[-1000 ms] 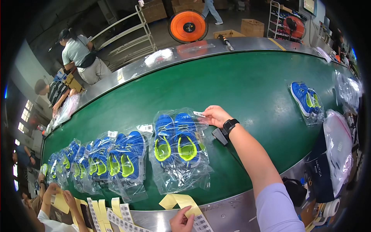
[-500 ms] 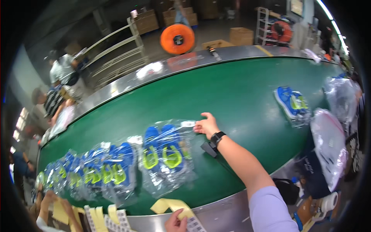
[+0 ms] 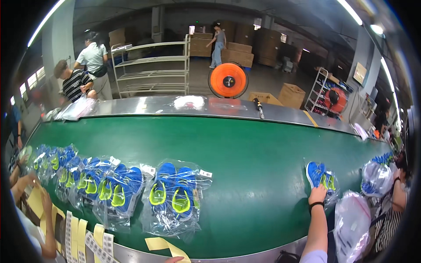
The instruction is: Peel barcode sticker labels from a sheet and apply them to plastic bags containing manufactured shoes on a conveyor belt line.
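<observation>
My right hand (image 3: 316,194) reaches out over the green conveyor belt (image 3: 254,153) at the right. Its fingers are on the near edge of a clear bag holding a pair of blue shoes (image 3: 319,174). Only the fingertips of my left hand (image 3: 173,260) show at the bottom edge, beside a yellow paper strip (image 3: 166,247). Just left of centre lies another bagged pair of blue shoes with yellow-green soles (image 3: 173,197). It is the last in a row of several such bags (image 3: 87,179) running to the left.
Label sheets (image 3: 94,247) lie on the steel edge near a co-worker's hands (image 3: 33,184). More bagged shoes (image 3: 377,175) and a person's arm sit at the right. Across the belt are a bagged item (image 3: 189,102), an orange fan (image 3: 228,80), a metal shelf (image 3: 151,65) and several people.
My right hand left the bagged pair in the middle and moved right to the bagged pair on the belt's right side. The view lifted and turned right.
</observation>
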Motion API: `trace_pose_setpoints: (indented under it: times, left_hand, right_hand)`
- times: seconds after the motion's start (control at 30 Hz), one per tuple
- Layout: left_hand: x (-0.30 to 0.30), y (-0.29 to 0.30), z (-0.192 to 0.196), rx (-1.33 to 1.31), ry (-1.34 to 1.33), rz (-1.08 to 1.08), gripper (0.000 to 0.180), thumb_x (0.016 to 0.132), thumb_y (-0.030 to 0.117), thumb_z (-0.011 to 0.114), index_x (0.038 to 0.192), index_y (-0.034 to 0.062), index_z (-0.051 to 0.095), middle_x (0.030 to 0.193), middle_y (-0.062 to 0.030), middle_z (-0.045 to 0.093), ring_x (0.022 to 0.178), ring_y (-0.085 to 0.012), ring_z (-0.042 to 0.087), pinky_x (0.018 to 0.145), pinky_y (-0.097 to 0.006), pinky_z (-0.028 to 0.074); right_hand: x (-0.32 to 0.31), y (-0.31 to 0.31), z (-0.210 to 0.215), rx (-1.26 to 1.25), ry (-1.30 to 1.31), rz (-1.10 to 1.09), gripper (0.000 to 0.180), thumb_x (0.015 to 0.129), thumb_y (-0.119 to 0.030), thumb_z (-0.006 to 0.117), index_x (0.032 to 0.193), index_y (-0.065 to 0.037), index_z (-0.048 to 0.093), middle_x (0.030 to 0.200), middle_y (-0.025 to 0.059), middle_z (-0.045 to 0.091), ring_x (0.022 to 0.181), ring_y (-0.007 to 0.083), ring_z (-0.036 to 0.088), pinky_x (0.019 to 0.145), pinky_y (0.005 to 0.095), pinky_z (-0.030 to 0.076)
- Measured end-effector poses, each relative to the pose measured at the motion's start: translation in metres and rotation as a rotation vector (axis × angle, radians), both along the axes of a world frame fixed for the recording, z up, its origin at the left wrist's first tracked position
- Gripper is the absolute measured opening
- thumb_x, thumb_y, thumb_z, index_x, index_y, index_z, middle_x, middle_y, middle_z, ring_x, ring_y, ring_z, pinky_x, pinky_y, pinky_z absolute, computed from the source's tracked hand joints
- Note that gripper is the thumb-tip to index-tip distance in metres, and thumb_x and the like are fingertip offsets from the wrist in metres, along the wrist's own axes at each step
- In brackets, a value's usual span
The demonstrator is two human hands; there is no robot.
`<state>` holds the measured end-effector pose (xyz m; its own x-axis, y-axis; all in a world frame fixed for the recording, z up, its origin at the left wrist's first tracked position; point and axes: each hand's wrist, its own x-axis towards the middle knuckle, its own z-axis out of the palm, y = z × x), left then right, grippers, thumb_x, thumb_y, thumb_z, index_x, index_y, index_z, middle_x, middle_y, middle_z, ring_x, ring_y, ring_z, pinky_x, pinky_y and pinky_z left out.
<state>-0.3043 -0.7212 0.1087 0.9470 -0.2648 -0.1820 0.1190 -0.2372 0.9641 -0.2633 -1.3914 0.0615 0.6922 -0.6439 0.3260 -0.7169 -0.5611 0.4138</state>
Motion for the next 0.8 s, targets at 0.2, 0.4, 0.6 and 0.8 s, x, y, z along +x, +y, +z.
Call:
trace_pose_setpoints:
  times: [0.2,0.4,0.6,0.8]
  left_hand:
    - [0.001,-0.005,-0.001,0.099,-0.115,0.022,0.027,0.090,0.011,0.062,0.117,0.0044,0.063,0.076,-0.0031,0.059,0.063,-0.0093,0.048,0.058,-0.026,0.044]
    - [-0.004,-0.028,-0.002,-0.093,-0.034,0.023,0.026,0.092,0.009,0.059,0.116,0.0013,0.062,0.089,-0.0069,0.064,0.073,-0.0117,0.055,0.065,-0.026,0.047]
    - [-0.006,-0.026,0.029,0.192,-0.027,-0.045,0.024,0.094,0.011,0.055,0.114,-0.0010,0.062,0.101,-0.0117,0.065,0.091,-0.0183,0.060,0.081,-0.031,0.048]
    - [-0.012,-0.024,0.029,-0.047,0.072,0.057,0.021,0.095,0.010,0.053,0.112,-0.0006,0.061,0.101,-0.0101,0.064,0.092,-0.0170,0.059,0.081,-0.029,0.047]
  right_hand:
    - [0.026,-0.018,0.014,0.107,-0.022,-0.144,0.014,0.081,-0.014,0.062,0.091,-0.009,0.072,0.099,0.0147,0.066,0.098,0.0317,0.063,0.086,0.0433,0.048]
    - [0.026,-0.044,0.035,0.519,-0.160,0.234,0.026,0.085,-0.025,0.053,0.089,-0.004,0.068,0.094,0.0203,0.067,0.089,0.0384,0.064,0.075,0.0481,0.051]
    - [0.077,0.196,0.077,1.926,-0.854,0.830,0.038,0.078,0.007,0.057,0.114,-0.003,0.056,0.109,0.0062,0.059,0.093,0.0166,0.058,0.079,0.0294,0.048]
    - [-0.021,0.378,0.130,1.726,-0.403,1.208,0.015,0.082,-0.015,0.063,0.082,0.000,0.057,0.074,0.0130,0.059,0.067,0.0207,0.056,0.063,0.0347,0.045]
